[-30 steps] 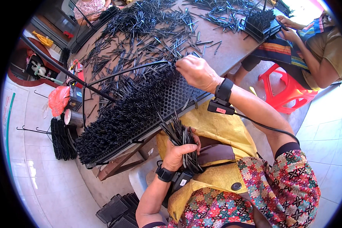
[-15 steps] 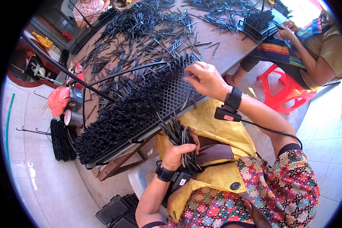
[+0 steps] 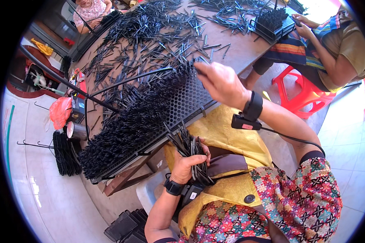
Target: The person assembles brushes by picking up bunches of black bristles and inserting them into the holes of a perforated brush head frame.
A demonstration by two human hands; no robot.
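Observation:
My left hand [image 3: 187,164] is wrapped round a bundle of thin dark strips [image 3: 181,139], held upright over my lap. In front of me a long black perforated rack [image 3: 188,99] slants across the table edge. Dense black strips [image 3: 127,125] stand in its holes along the far side and over the left end; bare holes show on the near right part. My right hand [image 3: 225,83] hovers at the rack's right end, its fingers bent close together beside the last standing strips. Blur and the hand itself hide whatever lies between those fingertips.
Loose strips [image 3: 150,28] litter the brown table [image 3: 235,52]. A black metal rod [image 3: 61,67] crosses at left. Someone sits on a red stool [image 3: 300,93] at right beside another filled rack [image 3: 271,24]; another person [image 3: 91,16] works far left. Black racks [image 3: 127,227] lie on the floor.
My right hand has drawn slightly to the right and its fingers have come closer together. My left hand keeps the bundle in the same place. The view has shifted a little.

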